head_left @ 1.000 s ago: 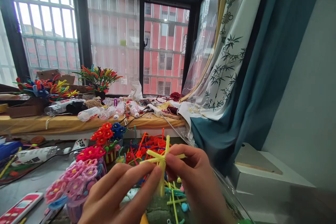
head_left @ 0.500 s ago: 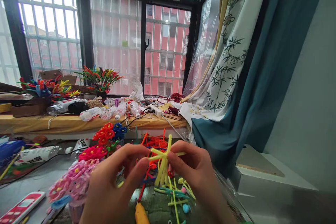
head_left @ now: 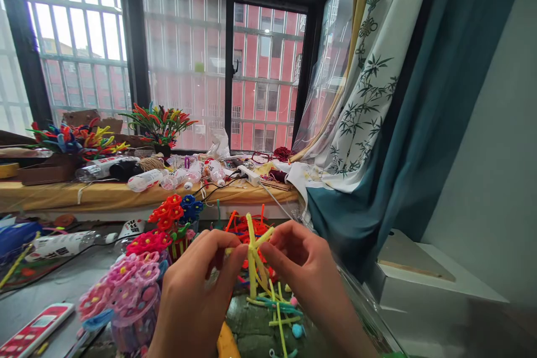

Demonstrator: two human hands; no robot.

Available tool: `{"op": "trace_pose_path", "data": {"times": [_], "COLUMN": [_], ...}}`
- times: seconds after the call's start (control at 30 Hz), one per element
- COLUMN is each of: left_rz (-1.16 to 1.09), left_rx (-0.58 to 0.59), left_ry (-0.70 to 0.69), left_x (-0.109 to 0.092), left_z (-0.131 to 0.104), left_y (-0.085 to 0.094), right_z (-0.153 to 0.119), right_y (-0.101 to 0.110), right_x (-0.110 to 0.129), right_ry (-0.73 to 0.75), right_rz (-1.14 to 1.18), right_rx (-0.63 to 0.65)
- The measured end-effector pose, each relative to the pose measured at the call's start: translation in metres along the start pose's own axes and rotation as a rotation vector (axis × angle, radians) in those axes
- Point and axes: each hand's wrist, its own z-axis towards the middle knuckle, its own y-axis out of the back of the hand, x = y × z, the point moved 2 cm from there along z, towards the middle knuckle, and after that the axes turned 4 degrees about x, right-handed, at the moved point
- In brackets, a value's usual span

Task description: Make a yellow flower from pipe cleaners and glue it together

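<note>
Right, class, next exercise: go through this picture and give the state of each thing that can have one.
Yellow stems: joined, arms splayed
Left hand: pinching the stems
Right hand: fingertips at the stems, grip unclear
Sill bottles: lying down
Pink flowers: bunched in a tub
Red-white device: face up
Blue pom-pom: lying loose
Curtains: hanging, pulled aside

Yellow fuzzy stems (head_left: 252,268) between both hands (head_left: 195,285) (head_left: 306,265)

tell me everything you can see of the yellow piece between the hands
The yellow piece looks made of fuzzy pipe cleaner. Its arms spread from one centre: one up, one up and right, others down. It is held above the dark surface. The left hand pinches its left side; the right hand is at its right, grip unclear.
</note>
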Motion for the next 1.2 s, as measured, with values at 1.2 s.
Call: {"op": "trace_pose_path", "data": {"times": [1.2], "left_rz": [0.609], "left_rx": [0.107], "left_ry": [-0.901], "left_x": [-0.005], "left_z": [-0.01], "left_y": [0.017], "right_z": [-0.013], "right_y": [-0.007], "right_x": [0.016], "right_ry": [0.077], "right_rz": [0.173], "right_rx": [0.06]}}
